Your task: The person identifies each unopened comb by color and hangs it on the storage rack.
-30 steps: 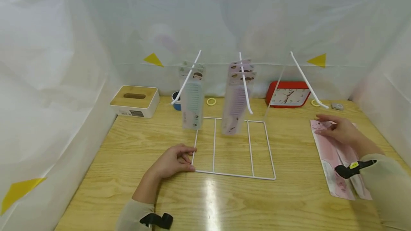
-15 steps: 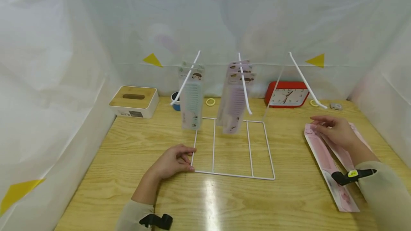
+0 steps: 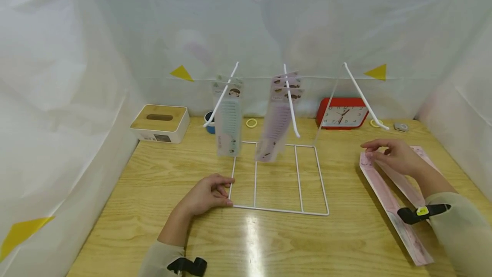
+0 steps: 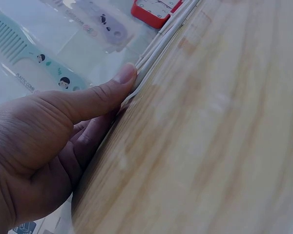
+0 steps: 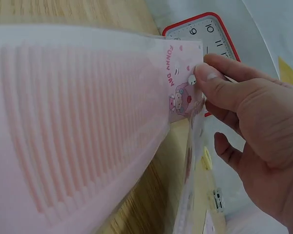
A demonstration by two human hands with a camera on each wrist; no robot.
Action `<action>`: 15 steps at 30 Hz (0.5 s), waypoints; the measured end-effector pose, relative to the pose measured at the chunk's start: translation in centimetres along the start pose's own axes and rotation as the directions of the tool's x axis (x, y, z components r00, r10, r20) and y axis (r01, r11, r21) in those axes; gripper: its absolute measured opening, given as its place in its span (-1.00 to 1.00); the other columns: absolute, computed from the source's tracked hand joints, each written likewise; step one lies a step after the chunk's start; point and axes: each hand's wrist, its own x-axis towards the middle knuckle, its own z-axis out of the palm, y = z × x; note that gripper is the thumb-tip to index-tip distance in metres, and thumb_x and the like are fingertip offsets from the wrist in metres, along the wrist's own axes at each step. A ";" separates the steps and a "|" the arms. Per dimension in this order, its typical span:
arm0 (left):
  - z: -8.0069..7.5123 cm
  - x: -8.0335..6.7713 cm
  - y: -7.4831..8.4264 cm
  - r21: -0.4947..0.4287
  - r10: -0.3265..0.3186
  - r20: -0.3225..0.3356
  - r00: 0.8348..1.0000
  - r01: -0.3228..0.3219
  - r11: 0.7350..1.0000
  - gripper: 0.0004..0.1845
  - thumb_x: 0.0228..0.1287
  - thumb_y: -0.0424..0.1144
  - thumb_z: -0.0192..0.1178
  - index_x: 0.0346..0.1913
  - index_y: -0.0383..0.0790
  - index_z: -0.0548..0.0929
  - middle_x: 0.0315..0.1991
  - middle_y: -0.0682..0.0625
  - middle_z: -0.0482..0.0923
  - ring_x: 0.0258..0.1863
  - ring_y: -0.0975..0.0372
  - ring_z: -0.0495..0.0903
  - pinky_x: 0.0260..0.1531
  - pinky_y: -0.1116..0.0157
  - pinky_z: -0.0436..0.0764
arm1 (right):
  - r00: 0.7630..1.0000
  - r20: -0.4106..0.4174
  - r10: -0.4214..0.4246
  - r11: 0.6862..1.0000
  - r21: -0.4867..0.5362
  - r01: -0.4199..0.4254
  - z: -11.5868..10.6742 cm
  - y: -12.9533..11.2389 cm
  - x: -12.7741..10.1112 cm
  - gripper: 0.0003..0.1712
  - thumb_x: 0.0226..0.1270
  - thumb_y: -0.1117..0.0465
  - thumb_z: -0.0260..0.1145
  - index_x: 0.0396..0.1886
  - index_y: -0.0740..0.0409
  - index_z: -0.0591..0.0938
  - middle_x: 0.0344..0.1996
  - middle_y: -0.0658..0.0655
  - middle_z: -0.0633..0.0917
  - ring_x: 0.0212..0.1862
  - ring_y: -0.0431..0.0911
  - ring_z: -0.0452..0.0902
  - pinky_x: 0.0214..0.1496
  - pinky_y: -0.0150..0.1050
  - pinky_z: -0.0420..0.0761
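Note:
My left hand [image 3: 209, 193] holds the near left corner of a white wire display rack [image 3: 280, 210], thumb on the bar in the left wrist view. Between thumb and fingers, my right hand [image 3: 397, 157] pinches the top card of a pink packaged comb [image 3: 386, 195], which slants down toward me. A second clear packet [image 5: 185, 170] shows edge-on under these fingers in the right wrist view. More pink packaging [image 3: 426, 157] shows beyond the hand. Green packaged combs [image 3: 229, 119] hang on the rack's left prong, purple packaged combs [image 3: 278, 119] on the middle one. The right prong [image 3: 365, 95] is bare.
Along the back of the wooden table stand a tissue box [image 3: 159, 123], a blue cup [image 3: 210, 127] and a red clock [image 3: 342, 113]. Yellow rings [image 3: 251, 123] and a small grey object [image 3: 401, 127] lie there too. White sheeting [image 3: 57, 97] encloses the sides and back.
My right hand has moved left with the pink packaged comb, whose card end has lifted. The purple packaged combs have swung left on their prong. My left hand stays on the rack.

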 end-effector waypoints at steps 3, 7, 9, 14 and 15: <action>0.1 0.0 0.0 -0.001 -0.003 0.001 1.000 0.003 1.000 -0.32 0.04 -0.42 0.51 0.28 -0.41 0.54 0.03 -0.27 0.49 -0.19 0.18 0.60 -0.16 0.40 0.74 | 1.000 -0.002 0.027 1.000 0.016 -0.027 -0.1 -0.3 -0.1 -0.72 0.35 0.36 0.35 0.05 0.21 0.70 -0.28 -0.14 0.70 -0.25 -0.36 0.46 -0.39 -0.42 0.43; 0.1 0.0 0.0 0.004 -0.003 0.000 1.000 0.003 1.000 -0.32 0.04 -0.41 0.51 0.28 -0.42 0.54 0.02 -0.27 0.49 -0.19 0.18 0.60 -0.17 0.41 0.73 | 0.994 0.005 0.106 0.992 0.073 -0.106 -0.7 -1.0 -0.2 -0.69 0.40 0.26 0.33 0.10 0.20 0.67 -0.16 -0.32 0.69 -0.17 -0.45 0.50 -0.28 -0.53 0.50; 0.1 0.0 0.0 0.009 -0.002 -0.002 1.000 0.002 1.000 -0.32 0.03 -0.41 0.51 0.27 -0.41 0.54 0.02 -0.27 0.49 -0.19 0.18 0.60 -0.17 0.41 0.73 | 0.993 0.002 0.121 0.987 0.108 -0.121 -1.0 -1.4 -0.2 -0.68 0.42 0.25 0.32 0.12 0.23 0.66 -0.13 -0.36 0.69 -0.14 -0.46 0.54 -0.24 -0.57 0.55; 0.0 -0.1 0.1 0.015 -0.003 -0.005 1.000 0.003 1.000 -0.32 0.03 -0.40 0.52 0.27 -0.42 0.54 0.01 -0.27 0.50 -0.20 0.17 0.59 -0.18 0.41 0.73 | 0.990 -0.086 0.116 0.937 0.340 -0.080 -1.8 -3.5 -0.2 -0.71 0.37 0.43 0.30 0.06 0.23 0.66 -0.22 -0.28 0.76 -0.19 -0.40 0.67 -0.25 -0.56 0.64; 0.0 -0.1 0.1 0.015 -0.003 -0.005 1.000 0.003 1.000 -0.32 0.03 -0.40 0.52 0.27 -0.41 0.54 0.01 -0.27 0.50 -0.20 0.17 0.59 -0.17 0.41 0.73 | 0.987 -0.114 0.110 0.900 0.433 -0.051 -1.9 -4.2 -0.3 -0.70 0.34 0.50 0.29 0.04 0.26 0.67 -0.23 -0.21 0.78 -0.20 -0.36 0.70 -0.25 -0.55 0.66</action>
